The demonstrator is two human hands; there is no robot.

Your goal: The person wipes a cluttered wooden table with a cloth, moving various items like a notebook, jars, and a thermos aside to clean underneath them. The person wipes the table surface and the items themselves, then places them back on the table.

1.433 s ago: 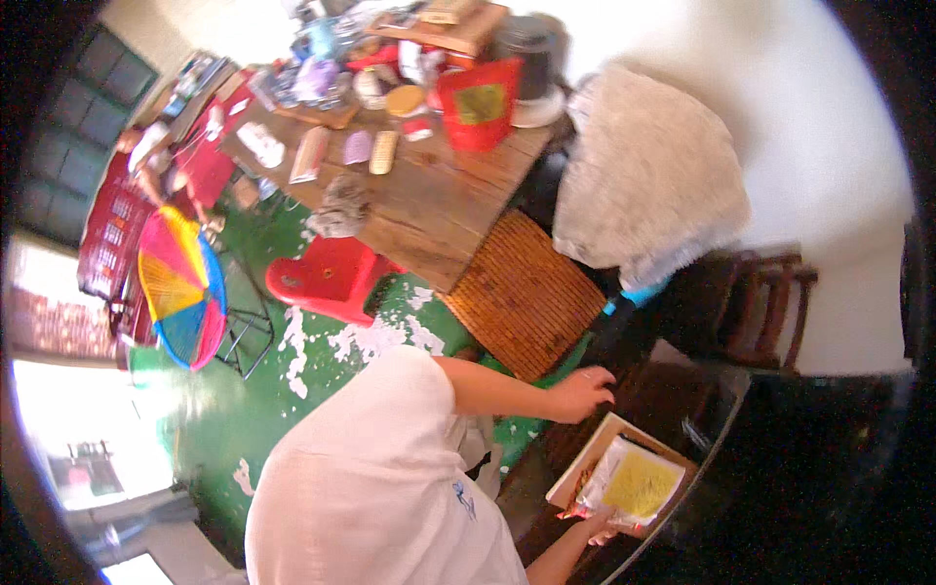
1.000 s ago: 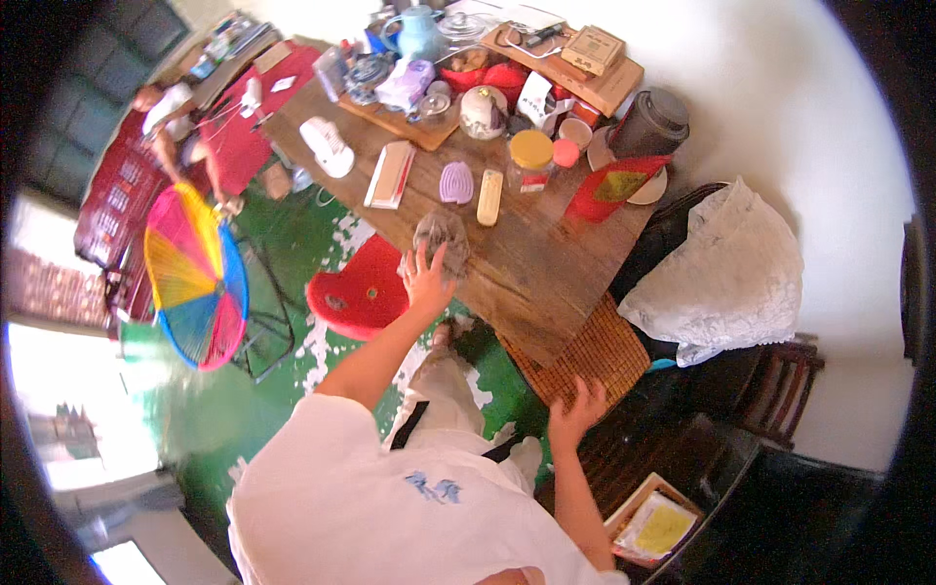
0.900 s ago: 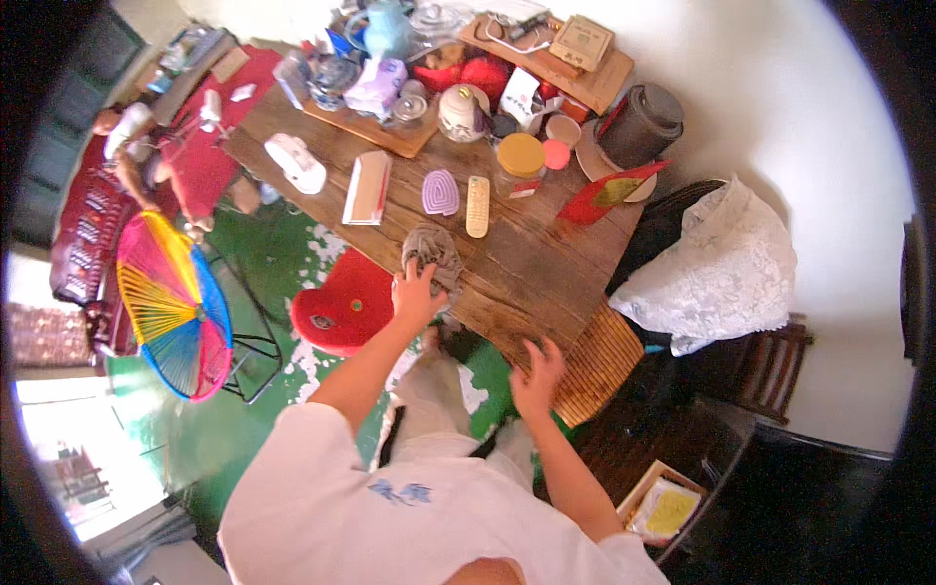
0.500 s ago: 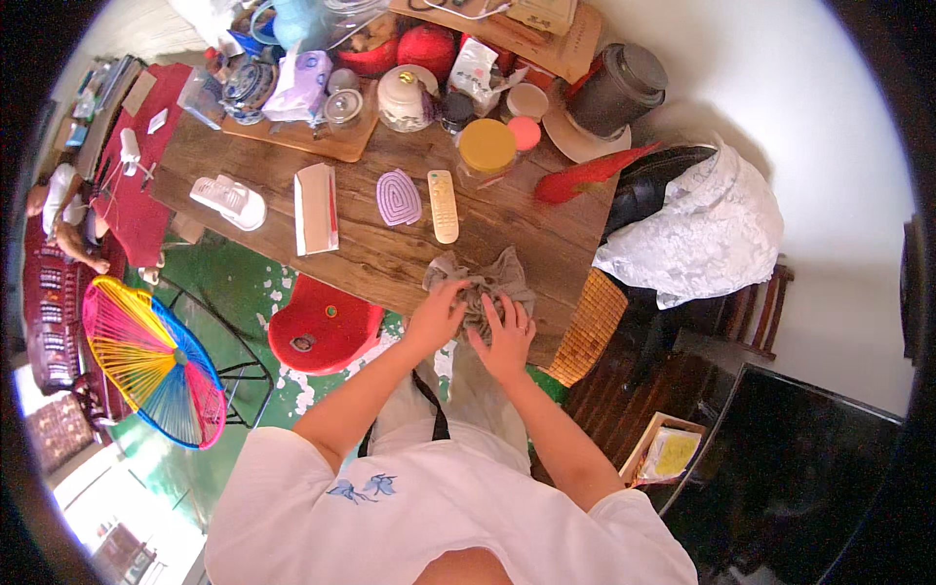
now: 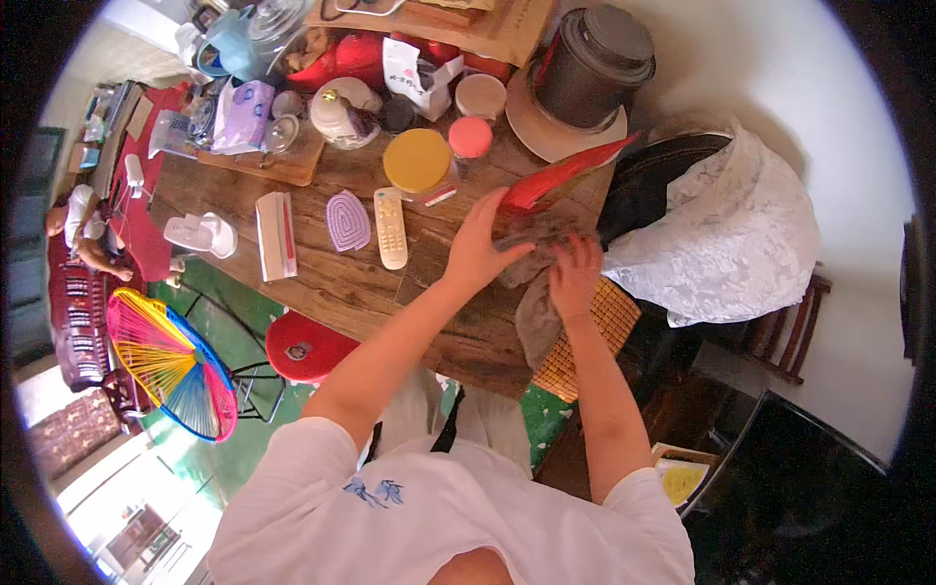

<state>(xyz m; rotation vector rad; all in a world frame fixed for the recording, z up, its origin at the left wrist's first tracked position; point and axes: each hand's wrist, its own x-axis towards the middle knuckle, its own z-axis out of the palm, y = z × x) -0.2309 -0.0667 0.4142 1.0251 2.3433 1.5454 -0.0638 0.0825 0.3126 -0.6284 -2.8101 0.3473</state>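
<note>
A crumpled grey-brown cloth [image 5: 534, 327] lies on the right end of the wooden table, one end hanging toward the near edge. My right hand [image 5: 577, 278] presses on it from above, fingers bent into its folds. Just left of it, my left hand [image 5: 478, 244] reaches forward with thumb and fingers apart. Its thumb is by the cloth and its fingertips meet the left end of a flat red item [image 5: 565, 175]. Whether they grip that item cannot be made out. Left of my hands lie a cream remote control [image 5: 390, 229] and a purple spiral-patterned pad [image 5: 348, 220].
A gold-lidded jar [image 5: 417, 161], a pink-lidded jar [image 5: 470, 138] and a dark cylindrical container [image 5: 597, 68] stand behind. White lace cloth [image 5: 731, 234] drapes a dark chair at right. A red stool [image 5: 307, 348] is partly under the table. Another person [image 5: 88, 219] sits far left.
Both hands and the cloth have moved forward and right across the table, up to the red item. My left hand has spread toward that item. The view has shifted right.
</note>
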